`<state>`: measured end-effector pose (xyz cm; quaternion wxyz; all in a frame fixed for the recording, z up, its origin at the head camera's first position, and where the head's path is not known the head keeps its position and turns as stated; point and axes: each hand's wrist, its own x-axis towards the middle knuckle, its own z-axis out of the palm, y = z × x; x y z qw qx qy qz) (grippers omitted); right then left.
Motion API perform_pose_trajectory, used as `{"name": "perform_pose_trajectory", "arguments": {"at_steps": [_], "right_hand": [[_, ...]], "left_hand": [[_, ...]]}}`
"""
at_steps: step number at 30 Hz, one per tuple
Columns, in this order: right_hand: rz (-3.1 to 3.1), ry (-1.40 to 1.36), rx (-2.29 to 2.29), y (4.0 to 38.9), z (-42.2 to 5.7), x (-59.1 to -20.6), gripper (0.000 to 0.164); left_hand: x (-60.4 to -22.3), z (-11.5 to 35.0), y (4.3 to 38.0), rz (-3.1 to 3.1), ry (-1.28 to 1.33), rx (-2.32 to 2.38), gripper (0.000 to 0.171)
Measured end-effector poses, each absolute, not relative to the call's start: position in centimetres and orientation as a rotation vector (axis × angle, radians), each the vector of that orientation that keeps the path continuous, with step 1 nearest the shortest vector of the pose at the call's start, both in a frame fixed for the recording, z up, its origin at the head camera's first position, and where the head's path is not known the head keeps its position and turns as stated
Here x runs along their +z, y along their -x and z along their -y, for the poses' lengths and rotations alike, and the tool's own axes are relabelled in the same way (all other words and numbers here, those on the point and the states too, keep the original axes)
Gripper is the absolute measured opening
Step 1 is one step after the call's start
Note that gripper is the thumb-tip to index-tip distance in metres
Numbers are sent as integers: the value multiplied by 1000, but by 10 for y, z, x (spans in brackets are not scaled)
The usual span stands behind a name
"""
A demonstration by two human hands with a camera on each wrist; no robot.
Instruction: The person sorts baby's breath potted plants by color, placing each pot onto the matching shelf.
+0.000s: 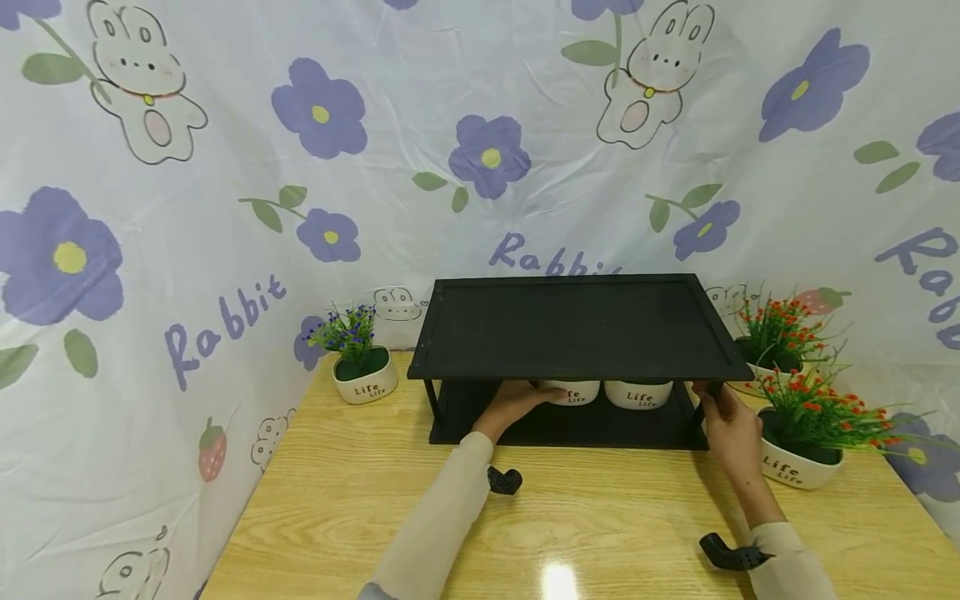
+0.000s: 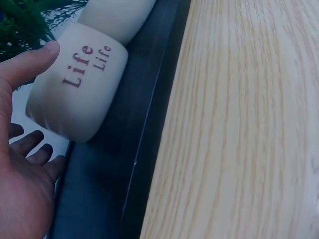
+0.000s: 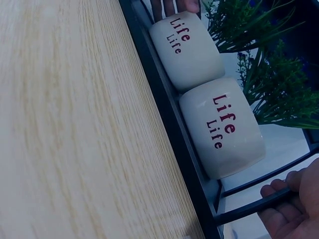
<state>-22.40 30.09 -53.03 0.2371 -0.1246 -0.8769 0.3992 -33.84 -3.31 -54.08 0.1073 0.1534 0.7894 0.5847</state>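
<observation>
A black two-tier shelf (image 1: 577, 325) stands on the wooden table. On its lower tier sit two white oval flowerpots marked "Life", a left pot (image 1: 577, 394) and a right pot (image 1: 639, 397), side by side; blue-flowered greenery (image 3: 279, 84) rises from them in the right wrist view. My left hand (image 1: 519, 402) reaches under the top tier to the left pot's end. Its thumb (image 2: 37, 62) lies at the pot's front, while the other fingers are spread loosely beside it. With curled fingers, my right hand (image 1: 733, 429) grips the shelf's right front post (image 3: 254, 205).
A white pot with blue flowers (image 1: 365, 375) stands left of the shelf. Two red-flowered pots are on the right, a rear one (image 1: 761, 373) and a front one (image 1: 802, 465) close to my right hand. A rabbit-print cloth (image 1: 405, 200) hangs behind the wooden table (image 1: 600, 517).
</observation>
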Motion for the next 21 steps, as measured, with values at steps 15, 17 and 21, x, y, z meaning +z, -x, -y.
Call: {"name": "perform_pose_trajectory", "arguments": {"at_steps": [15, 17, 21], "right_hand": [[2374, 337, 1126, 222, -300, -530, 32], [2376, 331, 1135, 222, -300, -530, 32], [2386, 340, 1125, 222, -299, -531, 31]], "left_hand": [[-529, 60, 327, -2532, -585, 1829, 51], [-526, 65, 325, -2578, -571, 1845, 50], [-521, 76, 321, -2651, -566, 1858, 35]]}}
